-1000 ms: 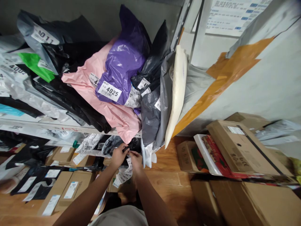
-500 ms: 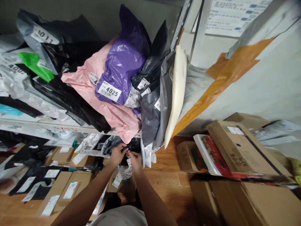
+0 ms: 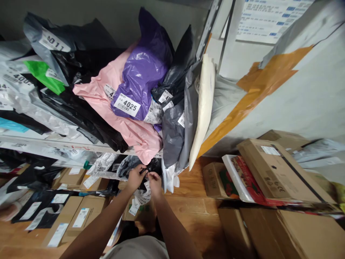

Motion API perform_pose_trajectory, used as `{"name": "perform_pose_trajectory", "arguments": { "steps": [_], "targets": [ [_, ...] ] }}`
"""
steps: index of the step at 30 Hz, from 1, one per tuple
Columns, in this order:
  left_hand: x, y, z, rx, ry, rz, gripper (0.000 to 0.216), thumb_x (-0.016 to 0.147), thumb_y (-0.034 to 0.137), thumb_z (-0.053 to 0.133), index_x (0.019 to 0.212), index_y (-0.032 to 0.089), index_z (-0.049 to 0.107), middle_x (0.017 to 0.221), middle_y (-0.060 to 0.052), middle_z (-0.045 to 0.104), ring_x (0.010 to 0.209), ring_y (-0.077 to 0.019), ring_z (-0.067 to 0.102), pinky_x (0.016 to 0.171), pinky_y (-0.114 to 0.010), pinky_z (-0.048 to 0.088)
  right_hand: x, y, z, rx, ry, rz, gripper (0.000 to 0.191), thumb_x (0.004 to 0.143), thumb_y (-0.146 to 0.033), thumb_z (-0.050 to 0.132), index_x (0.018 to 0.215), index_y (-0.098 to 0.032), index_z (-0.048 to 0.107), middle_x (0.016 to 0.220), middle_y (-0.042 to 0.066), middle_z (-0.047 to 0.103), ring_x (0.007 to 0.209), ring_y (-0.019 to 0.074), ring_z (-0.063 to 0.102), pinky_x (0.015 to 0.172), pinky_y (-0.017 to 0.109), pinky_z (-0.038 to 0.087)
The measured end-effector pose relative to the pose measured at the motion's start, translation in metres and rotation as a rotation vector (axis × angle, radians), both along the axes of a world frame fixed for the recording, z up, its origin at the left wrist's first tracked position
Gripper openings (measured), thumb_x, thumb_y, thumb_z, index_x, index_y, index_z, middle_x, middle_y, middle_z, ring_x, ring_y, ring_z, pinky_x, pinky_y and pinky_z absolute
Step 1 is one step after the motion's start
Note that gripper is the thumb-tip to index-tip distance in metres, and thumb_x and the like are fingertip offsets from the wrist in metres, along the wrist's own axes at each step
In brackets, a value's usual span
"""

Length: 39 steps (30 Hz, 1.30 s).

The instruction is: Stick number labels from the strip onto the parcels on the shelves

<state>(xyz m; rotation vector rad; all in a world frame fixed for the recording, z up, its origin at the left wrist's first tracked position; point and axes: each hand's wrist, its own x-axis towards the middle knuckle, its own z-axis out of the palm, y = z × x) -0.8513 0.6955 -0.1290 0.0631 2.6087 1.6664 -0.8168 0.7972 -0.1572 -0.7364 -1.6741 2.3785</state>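
Note:
My left hand [image 3: 135,177] and my right hand [image 3: 154,182] are close together at the front of the lower shelf. Both have their fingertips pinched on a black plastic bag [image 3: 155,166], whose lower part is mostly hidden by the hands. A crumpled white plastic piece with printing [image 3: 143,196] hangs just below, between my wrists; what it is fixed to I cannot make out. Right above the hands, a pink mailer bag [image 3: 145,144] droops over the upper shelf edge. On top of it lies a purple mailer bag [image 3: 140,79] labelled 4025.
Grey mailer bags [image 3: 172,133] and a cream padded parcel [image 3: 203,111] stand at the upper shelf's right end. Labelled cardboard boxes [image 3: 85,216] lie on the floor at left. Stacked cartons [image 3: 280,172] line the right wall. Orange tape [image 3: 237,108] covers a slanted edge.
The view has shifted slightly. Both hands stay at nearly the same spot, still pinching the black plastic bag, with only small finger movements.

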Motion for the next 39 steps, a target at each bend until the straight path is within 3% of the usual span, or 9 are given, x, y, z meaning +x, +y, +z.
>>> {"name": "perform_pose_trajectory", "arguments": {
  "steps": [10, 24, 33, 39],
  "targets": [
    [-0.009, -0.001, -0.020, 0.113, -0.121, 0.074, 0.019, 0.059, 0.033, 0.066, 0.071, 0.019, 0.065, 0.070, -0.002, 0.072, 0.068, -0.0194, 0.067, 0.068, -0.032, 0.054, 0.002, -0.006, -0.009, -0.055, 0.012, -0.026, 0.022, 0.057, -0.041, 0.066, 0.056, -0.020, 0.059, 0.058, -0.002, 0.060, 0.061, 0.0142, 0.053, 0.066, 0.027, 0.044],
    [-0.005, -0.002, -0.026, 0.227, -0.206, 0.149, 0.025, 0.054, 0.035, 0.072, 0.070, 0.017, 0.066, 0.068, -0.001, 0.071, 0.067, -0.0193, 0.067, 0.065, -0.031, 0.055, 0.010, -0.020, -0.020, -0.090, 0.013, -0.143, 0.017, 0.060, -0.036, 0.059, 0.060, -0.020, 0.056, 0.062, -0.002, 0.060, 0.064, 0.0133, 0.053, 0.067, 0.025, 0.044],
    [-0.005, -0.002, -0.037, 0.196, -0.181, 0.194, 0.027, 0.054, 0.039, 0.076, 0.067, 0.017, 0.067, 0.065, -0.002, 0.071, 0.064, -0.0183, 0.066, 0.060, -0.029, 0.054, 0.016, -0.027, -0.020, -0.031, -0.002, -0.159, 0.015, 0.063, -0.035, 0.055, 0.060, -0.020, 0.053, 0.062, -0.002, 0.058, 0.064, 0.0131, 0.051, 0.065, 0.023, 0.043],
    [-0.020, -0.023, -0.032, 0.128, -0.167, 0.250, 0.025, 0.058, 0.041, 0.071, 0.065, 0.018, 0.065, 0.060, -0.001, 0.069, 0.062, -0.0183, 0.066, 0.060, -0.029, 0.053, 0.037, -0.012, -0.039, 0.153, -0.048, -0.168, 0.024, 0.071, -0.042, 0.050, 0.060, -0.021, 0.053, 0.057, -0.002, 0.056, 0.056, 0.0121, 0.050, 0.056, 0.023, 0.040]
  ]
}}
